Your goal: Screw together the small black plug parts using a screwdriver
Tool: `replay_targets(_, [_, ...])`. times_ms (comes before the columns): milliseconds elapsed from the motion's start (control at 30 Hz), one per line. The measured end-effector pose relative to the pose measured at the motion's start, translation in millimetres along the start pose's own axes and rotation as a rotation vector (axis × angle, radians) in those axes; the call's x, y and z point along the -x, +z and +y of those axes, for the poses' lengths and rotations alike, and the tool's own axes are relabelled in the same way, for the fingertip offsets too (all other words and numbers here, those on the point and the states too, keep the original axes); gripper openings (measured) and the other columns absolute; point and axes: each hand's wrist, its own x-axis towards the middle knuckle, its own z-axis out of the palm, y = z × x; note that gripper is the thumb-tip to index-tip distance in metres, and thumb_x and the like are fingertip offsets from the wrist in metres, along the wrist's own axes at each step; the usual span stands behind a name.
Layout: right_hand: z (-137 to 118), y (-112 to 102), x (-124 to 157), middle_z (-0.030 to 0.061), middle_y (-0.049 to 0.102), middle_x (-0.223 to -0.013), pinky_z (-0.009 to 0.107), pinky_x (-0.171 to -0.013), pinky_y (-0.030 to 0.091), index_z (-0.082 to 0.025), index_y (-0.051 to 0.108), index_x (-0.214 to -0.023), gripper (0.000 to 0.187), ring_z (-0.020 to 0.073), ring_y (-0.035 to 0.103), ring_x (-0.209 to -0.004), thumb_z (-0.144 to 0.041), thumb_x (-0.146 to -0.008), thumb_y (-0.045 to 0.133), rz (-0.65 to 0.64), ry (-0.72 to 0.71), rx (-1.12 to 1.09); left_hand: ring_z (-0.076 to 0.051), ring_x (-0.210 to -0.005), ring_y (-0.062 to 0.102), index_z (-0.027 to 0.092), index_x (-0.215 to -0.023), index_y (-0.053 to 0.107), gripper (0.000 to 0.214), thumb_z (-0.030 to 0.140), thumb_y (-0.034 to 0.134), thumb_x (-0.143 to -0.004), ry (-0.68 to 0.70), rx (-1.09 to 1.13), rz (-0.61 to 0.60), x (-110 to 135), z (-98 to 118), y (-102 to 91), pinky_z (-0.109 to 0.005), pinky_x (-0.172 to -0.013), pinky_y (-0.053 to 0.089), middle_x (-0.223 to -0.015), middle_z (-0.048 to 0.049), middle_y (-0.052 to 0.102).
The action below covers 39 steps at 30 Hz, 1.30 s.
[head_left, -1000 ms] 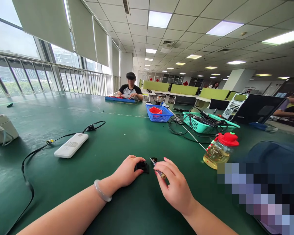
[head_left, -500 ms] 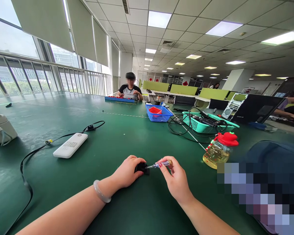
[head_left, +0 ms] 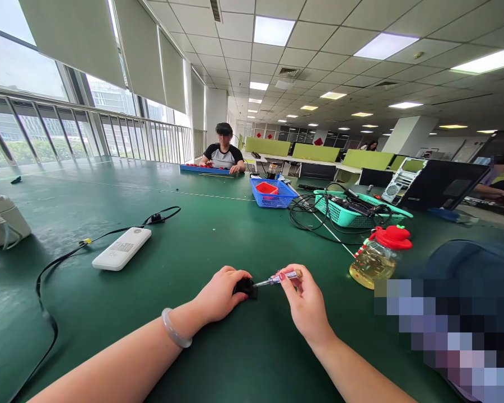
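Note:
My left hand (head_left: 220, 294), with a pale bangle at the wrist, grips a small black part (head_left: 247, 288) against the green table (head_left: 185, 369). The fingers cover much of that part, so its kind cannot be made out. In my right hand (head_left: 306, 305) is a screwdriver (head_left: 277, 278) with a clear handle and a brass-coloured end, pinched between thumb and fingers. It lies nearly level, and its metal tip points left, at the right side of the black part. Whether the tip sits in a screw is too small to tell.
A white power bank (head_left: 122, 249) and a black cable (head_left: 50, 319) lie to the left. At the right stand a red-lidded glass jar (head_left: 376, 263), a green basket of cables (head_left: 340, 215) and a dark bag (head_left: 466, 268). Farther off are a blue basket (head_left: 273, 198) and a seated person (head_left: 223, 154).
My right hand has shifted slightly to the right, and the screwdriver's handle sits a little higher and farther right. My left hand holds the black part nearly in place.

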Motion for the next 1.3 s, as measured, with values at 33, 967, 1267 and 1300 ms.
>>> replay_targets(33, [0.3,0.3,0.1,0.0053,0.069,-0.090,0.031,-0.074,0.052,-0.022,0.057,-0.092,0.020,0.0203,0.067,-0.084,-0.042,-0.089,0.059,-0.007,0.006,-0.004,-0.024,-0.115,0.053,0.024,-0.119,0.059,0.040,0.021,0.066,-0.080,0.000,0.001,0.001,0.0,-0.1,0.0,-0.039,-0.102,0.043,-0.115,-0.0038,0.067])
replay_targets(967, [-1.0,-3.4,-3.8,0.0072,0.072,-0.097,0.037,-0.083,0.056,-0.023,0.055,-0.113,0.027,0.0209,0.070,-0.088,-0.037,-0.090,0.056,-0.060,-0.052,0.058,-0.024,-0.111,0.057,0.025,-0.120,0.058,0.038,0.024,0.064,-0.082,0.025,-0.033,-0.006,-1.2,-1.8,0.5,-0.039,-0.100,0.043,-0.114,-0.0042,0.068])
replay_targets(1267, [-0.8,-5.0,-1.7,0.0074,0.071,-0.094,0.033,-0.074,0.057,-0.022,0.055,-0.118,0.033,0.0211,0.070,-0.087,-0.041,-0.091,0.055,0.053,-0.075,0.072,-0.024,-0.108,0.058,0.025,-0.120,0.058,0.038,0.026,0.065,-0.083,0.031,-0.053,-0.015,-0.9,-3.6,-0.3,-0.038,-0.098,0.044,-0.112,-0.0040,0.068])
replay_targets(1300, [-1.5,-4.3,-1.0,0.0069,0.071,-0.093,0.032,-0.074,0.056,-0.022,0.055,-0.117,0.032,0.0207,0.070,-0.086,-0.041,-0.091,0.055,0.039,-0.080,0.077,-0.023,-0.108,0.058,0.025,-0.121,0.057,0.039,0.026,0.065,-0.083,0.034,-0.054,-0.016,-0.9,-3.9,0.1,-0.038,-0.098,0.044,-0.113,-0.0040,0.068])
